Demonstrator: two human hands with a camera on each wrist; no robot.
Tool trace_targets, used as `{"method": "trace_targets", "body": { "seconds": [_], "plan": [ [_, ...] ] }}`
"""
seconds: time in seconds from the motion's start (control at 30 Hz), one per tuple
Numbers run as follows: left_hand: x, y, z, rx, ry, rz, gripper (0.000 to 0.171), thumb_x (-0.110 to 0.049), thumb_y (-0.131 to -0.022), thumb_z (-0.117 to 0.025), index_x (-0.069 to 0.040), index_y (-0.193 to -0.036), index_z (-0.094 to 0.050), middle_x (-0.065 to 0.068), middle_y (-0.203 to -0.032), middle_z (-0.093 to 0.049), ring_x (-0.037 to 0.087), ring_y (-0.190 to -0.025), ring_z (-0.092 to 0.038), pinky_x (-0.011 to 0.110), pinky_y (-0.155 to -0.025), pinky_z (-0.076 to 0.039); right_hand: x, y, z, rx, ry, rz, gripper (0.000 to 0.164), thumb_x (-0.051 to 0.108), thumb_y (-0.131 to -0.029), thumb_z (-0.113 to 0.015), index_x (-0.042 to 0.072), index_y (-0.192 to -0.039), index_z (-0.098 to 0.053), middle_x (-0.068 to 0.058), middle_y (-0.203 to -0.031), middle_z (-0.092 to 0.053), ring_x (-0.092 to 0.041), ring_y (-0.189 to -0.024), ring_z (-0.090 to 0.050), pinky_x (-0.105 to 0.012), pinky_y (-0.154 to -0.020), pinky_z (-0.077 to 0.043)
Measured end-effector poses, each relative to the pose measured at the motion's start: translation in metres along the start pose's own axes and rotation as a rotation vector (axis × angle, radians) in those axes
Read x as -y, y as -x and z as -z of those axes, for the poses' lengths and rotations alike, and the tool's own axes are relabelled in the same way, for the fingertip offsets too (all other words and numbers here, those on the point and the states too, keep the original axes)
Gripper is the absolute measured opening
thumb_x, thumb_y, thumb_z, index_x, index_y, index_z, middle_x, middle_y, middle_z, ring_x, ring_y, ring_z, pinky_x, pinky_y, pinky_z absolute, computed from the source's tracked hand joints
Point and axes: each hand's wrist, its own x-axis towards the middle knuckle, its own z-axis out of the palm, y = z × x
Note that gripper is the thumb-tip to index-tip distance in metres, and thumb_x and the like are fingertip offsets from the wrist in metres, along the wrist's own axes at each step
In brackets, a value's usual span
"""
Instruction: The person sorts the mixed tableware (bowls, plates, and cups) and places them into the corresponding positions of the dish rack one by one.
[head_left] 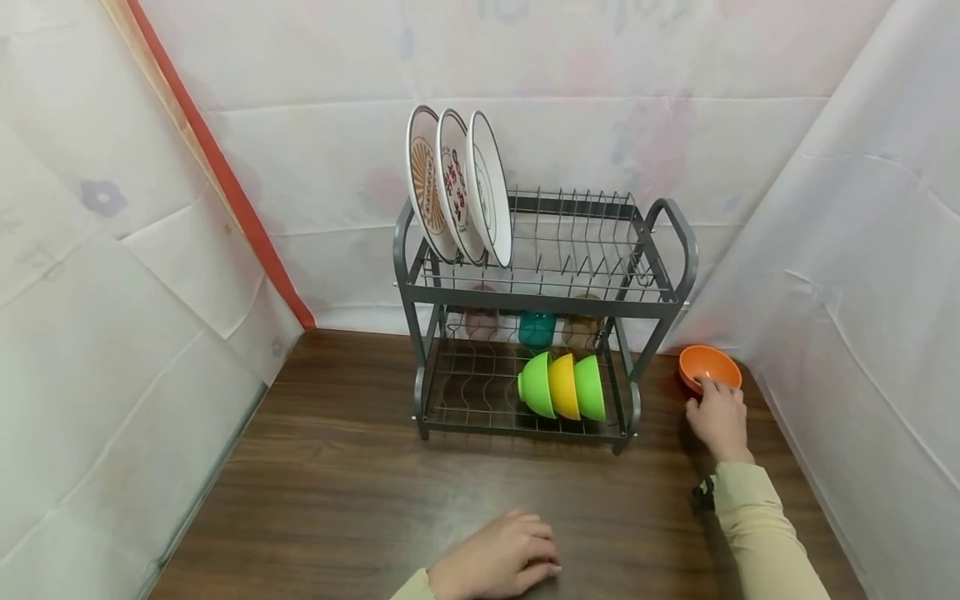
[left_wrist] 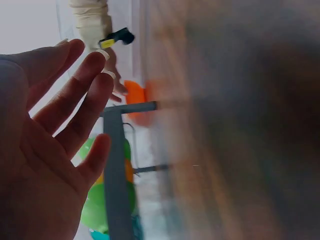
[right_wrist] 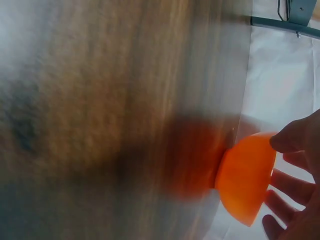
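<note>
An orange bowl (head_left: 708,364) stands upright on the table to the right of the rack. My right hand (head_left: 720,419) is at its near rim. In the right wrist view the thumb (right_wrist: 285,140) meets the edge of the bowl (right_wrist: 246,175), and the other fingers spread loosely along the rim without visibly closing round it. Whether they press on it is hard to see. My left hand (head_left: 498,557) is low over the front of the table, fingers loosely bent and holding nothing. The left wrist view shows its palm (left_wrist: 50,165) bare.
A two-tier dark dish rack (head_left: 540,292) stands mid-table. Three plates (head_left: 457,187) lean upright at its upper left. Below are two green bowls (head_left: 537,386), a yellow bowl (head_left: 564,387) and three coloured cups (head_left: 537,330). White sheeting (head_left: 862,292) encloses the back and sides.
</note>
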Motion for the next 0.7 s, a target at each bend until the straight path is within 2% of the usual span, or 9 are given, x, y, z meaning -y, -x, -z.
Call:
{"method": "trace_targets", "body": {
  "seconds": [0.1,0.17,0.23,0.33,0.43,0.6,0.7],
  "plan": [
    [0.000,0.006,-0.005,0.031,0.132,0.059,0.018,-0.029,-0.103,-0.056,-0.024,-0.103,-0.073,-0.024,-0.096,-0.060,-0.011,-0.092,-0.050,0.009,-0.087,-0.040,-0.001,0.000,0.003,-0.004,0.034,0.000,0.041,0.008,-0.087,-0.061,-0.010,-0.124,-0.056,-0.037,-0.120,-0.054,-0.059,-0.104,-0.042,-0.070,-0.084,-0.033],
    [-0.001,0.008,-0.008,0.018,0.196,0.087,0.018,-0.028,-0.104,-0.056,-0.023,-0.103,-0.073,-0.024,-0.096,-0.059,-0.013,-0.093,-0.050,0.007,-0.085,-0.040,-0.001,0.002,0.005,-0.025,0.055,0.007,0.038,0.007,-0.085,-0.062,-0.011,-0.118,-0.059,-0.036,-0.114,-0.057,-0.058,-0.099,-0.046,-0.069,-0.080,-0.034],
    [-0.002,0.010,-0.012,-0.021,0.217,0.097,0.016,-0.026,-0.103,-0.058,-0.022,-0.101,-0.073,-0.022,-0.096,-0.059,-0.012,-0.092,-0.051,0.006,-0.084,-0.040,0.000,0.007,0.006,-0.051,0.069,0.007,0.034,0.005,-0.082,-0.062,-0.010,-0.112,-0.062,-0.035,-0.107,-0.060,-0.056,-0.093,-0.049,-0.068,-0.075,-0.036],
    [0.000,0.019,-0.016,-0.077,0.200,0.143,0.014,-0.025,-0.102,-0.060,-0.022,-0.099,-0.073,-0.021,-0.096,-0.061,-0.011,-0.091,-0.053,0.008,-0.084,-0.041,0.006,0.019,0.003,-0.068,0.083,0.007,0.027,0.003,-0.080,-0.063,-0.010,-0.104,-0.066,-0.031,-0.098,-0.061,-0.052,-0.086,-0.052,-0.067,-0.069,-0.038],
    [0.009,0.033,-0.014,-0.143,0.177,0.227,0.013,-0.024,-0.101,-0.061,-0.021,-0.097,-0.073,-0.020,-0.096,-0.062,-0.008,-0.091,-0.056,0.012,-0.082,-0.044,0.014,0.032,0.000,-0.081,0.083,0.019,0.020,0.002,-0.080,-0.065,-0.008,-0.097,-0.068,-0.027,-0.090,-0.061,-0.049,-0.080,-0.053,-0.066,-0.066,-0.041],
    [0.031,0.058,0.000,-0.259,0.127,0.384,0.010,-0.022,-0.098,-0.064,-0.018,-0.094,-0.073,-0.016,-0.093,-0.064,0.001,-0.089,-0.060,0.024,-0.080,-0.050,0.030,0.059,0.003,-0.097,0.033,0.056,0.017,0.000,-0.081,-0.068,-0.006,-0.097,-0.069,-0.023,-0.090,-0.061,-0.045,-0.080,-0.057,-0.062,-0.066,-0.046],
    [0.044,0.072,0.012,-0.300,0.078,0.492,0.009,-0.021,-0.097,-0.066,-0.018,-0.093,-0.074,-0.017,-0.092,-0.063,0.004,-0.089,-0.060,0.030,-0.080,-0.051,0.044,0.078,0.009,-0.090,-0.027,0.061,0.019,0.001,-0.084,-0.069,-0.006,-0.102,-0.070,-0.022,-0.094,-0.063,-0.040,-0.079,-0.060,-0.058,-0.065,-0.048]
  ]
}}
